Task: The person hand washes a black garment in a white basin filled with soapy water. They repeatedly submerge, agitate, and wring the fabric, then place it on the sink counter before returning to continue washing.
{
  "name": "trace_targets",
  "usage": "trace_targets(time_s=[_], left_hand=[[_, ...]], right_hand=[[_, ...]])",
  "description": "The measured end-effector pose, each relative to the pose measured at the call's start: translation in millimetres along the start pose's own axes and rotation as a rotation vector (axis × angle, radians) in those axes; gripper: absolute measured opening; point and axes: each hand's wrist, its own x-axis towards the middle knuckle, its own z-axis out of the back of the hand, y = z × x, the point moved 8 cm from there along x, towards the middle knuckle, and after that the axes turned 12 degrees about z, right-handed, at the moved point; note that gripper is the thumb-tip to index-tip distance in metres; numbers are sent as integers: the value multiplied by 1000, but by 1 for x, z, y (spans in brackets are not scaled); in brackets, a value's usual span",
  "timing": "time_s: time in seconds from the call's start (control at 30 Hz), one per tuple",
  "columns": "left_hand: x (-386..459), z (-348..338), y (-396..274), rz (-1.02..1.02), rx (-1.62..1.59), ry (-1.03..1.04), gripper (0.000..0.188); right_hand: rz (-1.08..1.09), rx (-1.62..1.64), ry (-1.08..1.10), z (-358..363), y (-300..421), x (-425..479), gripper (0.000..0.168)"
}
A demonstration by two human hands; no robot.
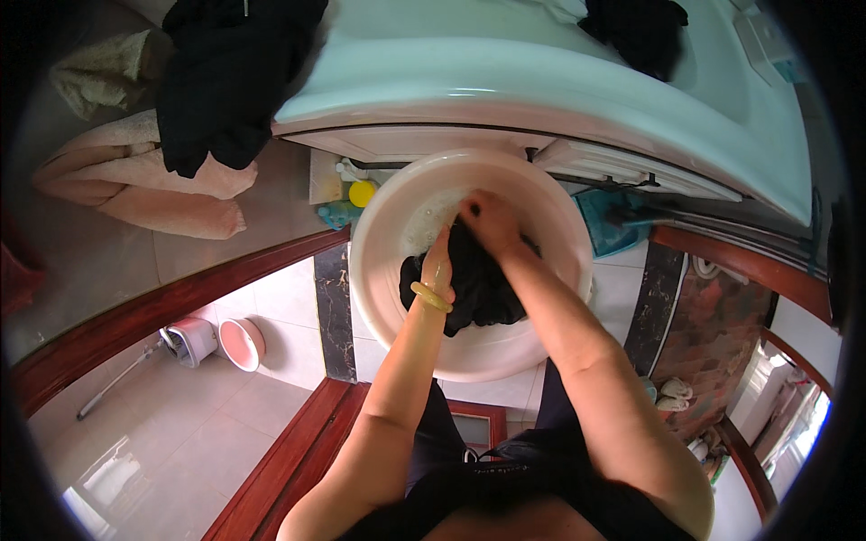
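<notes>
Both of my hands are inside a large pale plastic basin (473,365), on a wet black cloth garment (473,284). My left hand (440,264), with a yellowish bangle (431,297) at its wrist, lies along the garment's left side, the palm turned inward. My right hand (488,220) is curled at the garment's upper end, its fingers closed on a fold of the black fabric. Sudsy water (429,220) shows at the basin's upper left. Part of the garment spreads out to the left of my left wrist, and its lower end rests towards the near side of the basin.
A white washbasin (528,74) with another black cloth (639,34) stands beyond. Pink towels (176,196) and a black garment (223,81) hang at upper left. Bottles with a yellow cap (362,194), a blue dustpan (609,223) and a small pink basin (242,344) are around.
</notes>
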Motion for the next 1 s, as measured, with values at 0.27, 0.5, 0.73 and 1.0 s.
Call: trace_targets(time_s=[0.27,0.5,0.73,1.0], left_hand=[[64,0,-11,-424,1839,-178,45],[65,17,-12,30,-19,355,40],[40,8,45,127,-134,230,42],[-1,8,-10,-154,459,71,34]], right_hand=[[98,-337,454,-34,-8,-23,48],[174,69,70,-12,46,-48,37],[146,-66,-79,-17,53,-17,15],[196,97,-118,-16,51,-22,13]])
